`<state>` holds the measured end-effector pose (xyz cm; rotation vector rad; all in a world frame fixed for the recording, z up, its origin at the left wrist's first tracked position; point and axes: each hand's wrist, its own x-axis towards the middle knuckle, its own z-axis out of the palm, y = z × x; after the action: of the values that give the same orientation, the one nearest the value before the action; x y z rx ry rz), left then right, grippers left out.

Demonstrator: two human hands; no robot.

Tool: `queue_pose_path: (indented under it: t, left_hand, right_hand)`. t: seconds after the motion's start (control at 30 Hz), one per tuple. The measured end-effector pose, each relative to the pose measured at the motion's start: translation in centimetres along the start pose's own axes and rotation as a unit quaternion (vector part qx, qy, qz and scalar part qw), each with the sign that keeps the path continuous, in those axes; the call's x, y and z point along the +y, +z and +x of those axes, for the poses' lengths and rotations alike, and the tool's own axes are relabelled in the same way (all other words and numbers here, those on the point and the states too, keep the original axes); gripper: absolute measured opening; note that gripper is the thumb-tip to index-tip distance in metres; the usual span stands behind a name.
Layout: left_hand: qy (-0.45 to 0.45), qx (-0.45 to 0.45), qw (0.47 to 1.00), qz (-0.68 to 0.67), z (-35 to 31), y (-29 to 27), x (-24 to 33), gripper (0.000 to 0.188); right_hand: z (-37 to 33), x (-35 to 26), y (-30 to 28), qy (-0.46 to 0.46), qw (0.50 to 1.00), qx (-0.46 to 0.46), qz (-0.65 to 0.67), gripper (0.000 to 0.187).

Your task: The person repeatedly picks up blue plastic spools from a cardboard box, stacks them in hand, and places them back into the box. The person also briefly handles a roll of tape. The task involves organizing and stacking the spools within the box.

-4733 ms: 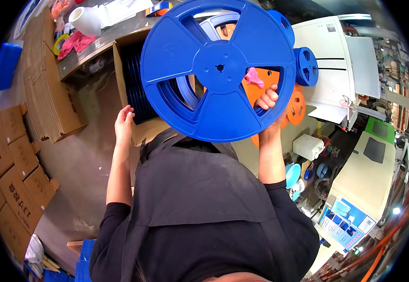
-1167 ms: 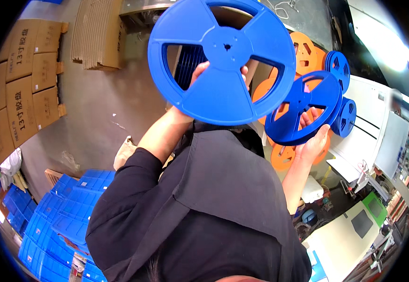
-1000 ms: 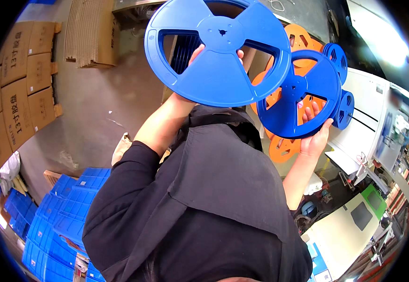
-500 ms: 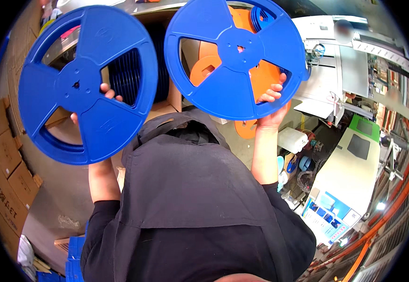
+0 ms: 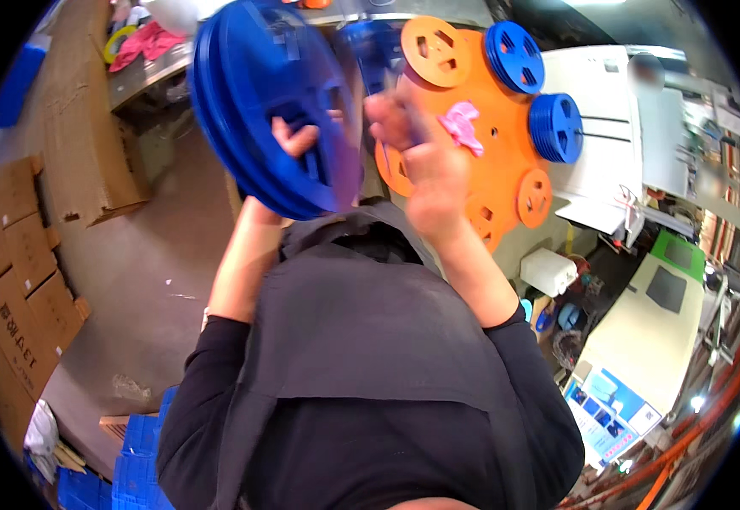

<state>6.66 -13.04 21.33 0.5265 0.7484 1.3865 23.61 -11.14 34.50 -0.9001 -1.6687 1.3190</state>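
Note:
Large blue plastic reels [image 5: 247, 127], tilted and seen nearly edge-on, are together in front of my chest. My left hand [image 5: 292, 138] grips them, its fingers showing through an opening in the reel face. Just right of the reels, my right hand [image 5: 425, 157] is raised with bent fingers. Motion smears those fingers, so I cannot make out whether they touch the reel's edge or hold anything. Beyond that hand is a big orange plate [image 5: 506, 110] carrying round orange discs [image 5: 533, 197] and stacks of smaller-looking blue reels [image 5: 565, 127].
A pink cloth [image 5: 462, 126] lies on the orange plate. Brown cartons [image 5: 13, 255] are stacked at the left, with a long cardboard box [image 5: 81, 127] beyond. White-and-green machinery [image 5: 642, 323] stands at the right, and blue crates [image 5: 136, 459] at lower left.
The two reels, held apart and face-on before, have come together and turned edge-on. My left hand moved right and up; my right hand moved left. The orange plate has come into fuller view.

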Motion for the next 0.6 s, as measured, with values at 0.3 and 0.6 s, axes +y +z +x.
queue_pose_path:
  t: [0.3,0.6]
  left_hand:
    - [-0.039,0.104,0.991,-0.074,-5.9,-0.5,-4.1,0.061]
    - [-0.12,-0.091,0.942,-0.301,-2.3,0.5,0.3,0.078]
  right_hand:
    - [-0.7,-0.2,8.1,-0.086,0.958,-0.178,-0.209,0.06]
    - [0.7,0.7,0.0,-0.142,0.982,0.054,-0.11,0.051]
